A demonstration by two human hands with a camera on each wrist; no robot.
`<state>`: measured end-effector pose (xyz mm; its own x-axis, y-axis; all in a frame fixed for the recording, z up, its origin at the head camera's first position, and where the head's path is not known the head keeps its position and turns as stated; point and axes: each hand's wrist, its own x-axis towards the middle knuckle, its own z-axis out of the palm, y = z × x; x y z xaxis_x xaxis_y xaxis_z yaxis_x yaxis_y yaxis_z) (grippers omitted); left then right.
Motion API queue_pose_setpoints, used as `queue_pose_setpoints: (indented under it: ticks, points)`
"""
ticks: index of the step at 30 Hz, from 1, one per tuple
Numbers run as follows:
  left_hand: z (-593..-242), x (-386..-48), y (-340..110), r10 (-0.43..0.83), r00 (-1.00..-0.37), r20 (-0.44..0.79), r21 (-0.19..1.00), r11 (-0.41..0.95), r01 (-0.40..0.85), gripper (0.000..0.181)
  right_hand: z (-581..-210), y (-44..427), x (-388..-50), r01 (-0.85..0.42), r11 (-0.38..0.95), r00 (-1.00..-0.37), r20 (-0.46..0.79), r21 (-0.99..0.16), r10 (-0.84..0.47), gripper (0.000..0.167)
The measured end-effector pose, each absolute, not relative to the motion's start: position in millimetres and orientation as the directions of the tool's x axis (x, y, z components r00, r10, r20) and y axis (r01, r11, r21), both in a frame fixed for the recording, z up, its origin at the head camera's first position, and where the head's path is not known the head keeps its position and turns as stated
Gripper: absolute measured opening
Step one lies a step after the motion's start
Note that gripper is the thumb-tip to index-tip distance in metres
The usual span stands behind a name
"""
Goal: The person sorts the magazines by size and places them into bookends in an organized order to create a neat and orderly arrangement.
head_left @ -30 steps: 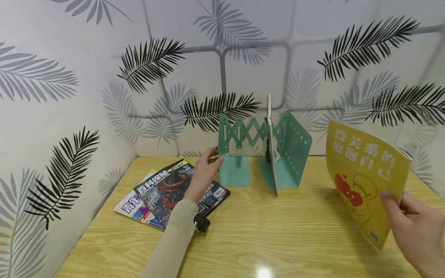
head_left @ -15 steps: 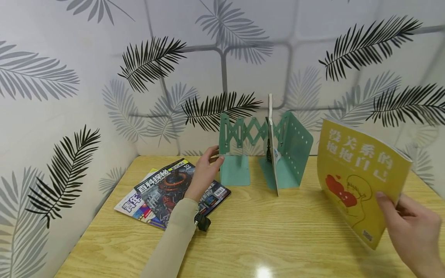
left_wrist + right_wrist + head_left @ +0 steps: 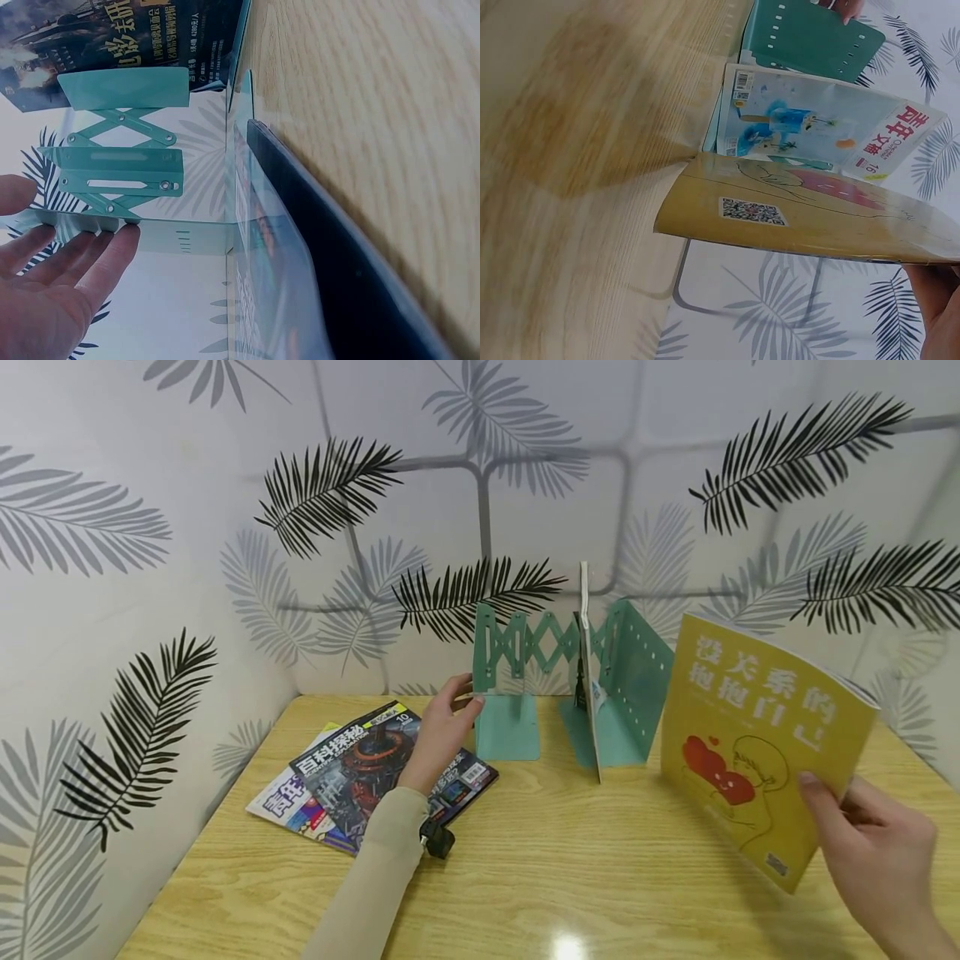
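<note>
In the head view my right hand (image 3: 873,852) grips a thin yellow book (image 3: 738,752) by its right edge, thumb on the cover. The book is tilted above the table, right of a green expandable bookend (image 3: 637,693). My left hand (image 3: 447,727) is at the bookend's left end panel. Its fingers (image 3: 112,259) lie against the outer face in the left wrist view, with the thumb across the panel's edge. Inside the bookend a pale magazine (image 3: 817,124) stands upright, with a dark booklet (image 3: 150,45) beside it.
A dark magazine (image 3: 360,760) overlaps another magazine (image 3: 281,802) on the left of the wooden table (image 3: 570,868). A leaf-patterned wall (image 3: 540,510) rises behind the bookend. A small black device (image 3: 437,841) is on the left wrist.
My right hand has carried the yellow book leftward, closer to the bookend's right panel. The left hand and the bookend have stayed put.
</note>
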<state>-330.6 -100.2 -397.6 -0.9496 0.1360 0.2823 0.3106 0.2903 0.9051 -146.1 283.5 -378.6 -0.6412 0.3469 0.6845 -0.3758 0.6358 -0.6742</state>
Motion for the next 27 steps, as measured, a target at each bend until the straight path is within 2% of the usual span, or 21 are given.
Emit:
queue_pose_setpoints:
  ticks: [10,27]
  points:
    - [-398,-330,-101,0.137,-0.948,0.288,0.899,0.303,0.317,0.042,-380,275,-155,-0.449,0.579,-0.634,0.699,-0.681,0.33,0.013]
    - [-397,-331,-100,0.139,-0.949,0.285,0.902,0.298,0.314,0.043,-384,269,-174,-0.513,0.575,-0.598,0.746,-0.638,0.294,0.015]
